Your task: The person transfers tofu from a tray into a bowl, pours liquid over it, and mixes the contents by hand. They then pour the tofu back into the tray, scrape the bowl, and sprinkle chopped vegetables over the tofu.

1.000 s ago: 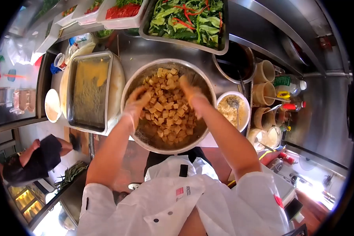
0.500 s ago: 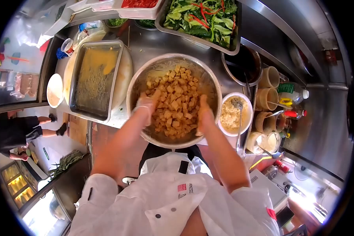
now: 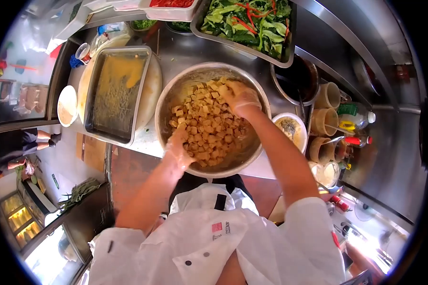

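A large metal mixing bowl [image 3: 162, 102] stands before me, holding a heap of brown-coated food cubes [image 3: 208, 126]. My left hand [image 3: 177, 146], in a clear plastic glove, rests against the cubes at the near left side, thumb and fingers apart. At the far right side of the heap, my right hand [image 3: 242, 99] is also gloved, its stretched fingers touching the cubes. Some fingertips of both hands are hidden among the pieces. Neither hand is closed around anything.
Left of the bowl is a metal tray [image 3: 87, 109] with yellow residue. Sliced greens fill another tray [image 3: 291, 52] behind. On the right are a dark-liquid pot [image 3: 297, 76], a white bowl [image 3: 303, 127] with a spoon, and seasoning tubs [image 3: 324, 121]. A person [image 3: 14, 147] stands far left.
My right hand has moved from the bowl's right side to the far right of the heap. My left hand has shifted nearer to me. The cubes have been pushed about.
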The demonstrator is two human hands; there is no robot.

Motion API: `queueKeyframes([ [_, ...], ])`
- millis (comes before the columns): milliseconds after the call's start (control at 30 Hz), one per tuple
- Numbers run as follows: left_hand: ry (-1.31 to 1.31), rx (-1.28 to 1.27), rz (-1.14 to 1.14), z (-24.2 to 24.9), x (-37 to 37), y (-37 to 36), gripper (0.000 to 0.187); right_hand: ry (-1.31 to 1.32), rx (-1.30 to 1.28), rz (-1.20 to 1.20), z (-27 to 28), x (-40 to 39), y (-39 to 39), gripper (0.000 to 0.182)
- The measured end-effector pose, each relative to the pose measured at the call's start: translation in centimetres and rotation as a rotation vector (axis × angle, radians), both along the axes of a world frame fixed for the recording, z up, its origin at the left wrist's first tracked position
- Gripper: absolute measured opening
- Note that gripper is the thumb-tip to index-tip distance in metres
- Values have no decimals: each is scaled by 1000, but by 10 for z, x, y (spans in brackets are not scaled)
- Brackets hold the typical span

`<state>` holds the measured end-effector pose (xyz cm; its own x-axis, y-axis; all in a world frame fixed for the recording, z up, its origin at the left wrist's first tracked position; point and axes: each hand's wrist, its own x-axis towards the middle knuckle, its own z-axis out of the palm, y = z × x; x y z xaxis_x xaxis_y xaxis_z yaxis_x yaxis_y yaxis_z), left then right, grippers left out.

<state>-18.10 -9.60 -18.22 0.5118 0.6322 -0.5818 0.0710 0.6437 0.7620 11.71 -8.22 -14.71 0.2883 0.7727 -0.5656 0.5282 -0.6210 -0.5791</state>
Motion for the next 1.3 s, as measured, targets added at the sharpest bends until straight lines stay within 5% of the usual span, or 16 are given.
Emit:
queueKeyframes([
  [100, 173, -620, 477, 31, 80, 6, 74, 219, -131, -541, -65, -26, 8, 88],
  [200, -143, -609, 316, -57, 94, 8, 68, 323, -105, -607, -103, -47, -13, 98],
  [333, 172, -19, -150, -145, 87, 26, 63, 924, -12, -788, -33, -83, -40, 110],
  [367, 351, 203, -339, -158, 80, 32, 62, 667, 6, -742, -42, -87, -39, 109],
  [500, 1098, 729, -1149, -34, 90, 57, 60, 307, 166, -486, -34, -76, -52, 106],
  [567, 989, 1037, -1121, 13, 79, 57, 59, 168, -92, -129, -43, -57, -51, 104],
  [667, 707, 742, -748, 77, 80, 67, 58, -261, -35, 280, -42, -48, -65, 94],
  [767, 327, 68, -401, 100, 75, 79, 57, -363, 14, 84, -39, -50, -69, 80],
  [867, 6, -50, -378, 103, 60, 89, 51, -164, 35, -114, 23, -53, -71, 73],
  [1000, -32, -137, -463, 128, 56, 94, 52, -48, 156, -312, 62, -65, -72, 77],
  [1133, -104, -51, -486, 144, 62, 90, 60, -40, 113, -186, 106, -72, -80, 96],
  [1300, 186, 642, -712, 97, 75, 104, 59, -398, 84, 70, 110, -81, -82, 119],
])
